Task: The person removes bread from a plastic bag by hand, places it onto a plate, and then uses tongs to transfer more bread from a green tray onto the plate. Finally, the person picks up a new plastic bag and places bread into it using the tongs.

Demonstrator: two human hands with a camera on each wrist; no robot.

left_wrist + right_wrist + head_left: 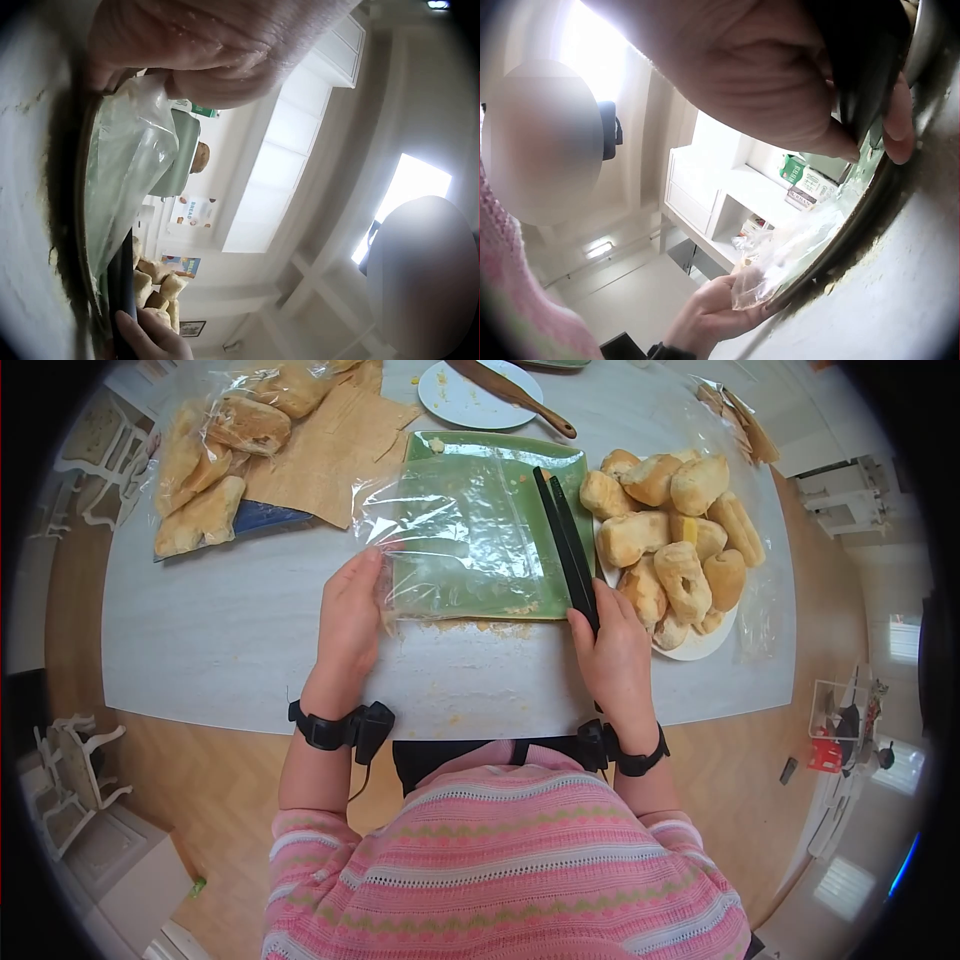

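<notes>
A clear plastic bag (pixel 455 535) lies flat over a square green plate (pixel 568 460), covering most of it. At the plate's left edge my left hand (pixel 348 615) pinches the side of the bag; in the right wrist view, the bag (pixel 761 274) bunches up beside that hand's fingers. My right hand (pixel 618 655) grips a pair of black tongs (pixel 568 540) near their lower end. The tongs point away from me over the plate's right side, with their two arms close together. In the left wrist view, the tongs (pixel 122 281) run past the bag.
Bread rolls (pixel 690 575) are heaped on a white plate (pixel 690 650) at the right. Back left, bagged bread (pixel 250 425) lies by brown paper (pixel 325 450). A wooden-handled knife (pixel 510 390) rests on a white plate (pixel 450 400) behind. Crumbs (pixel 500 628) line the green plate's near edge.
</notes>
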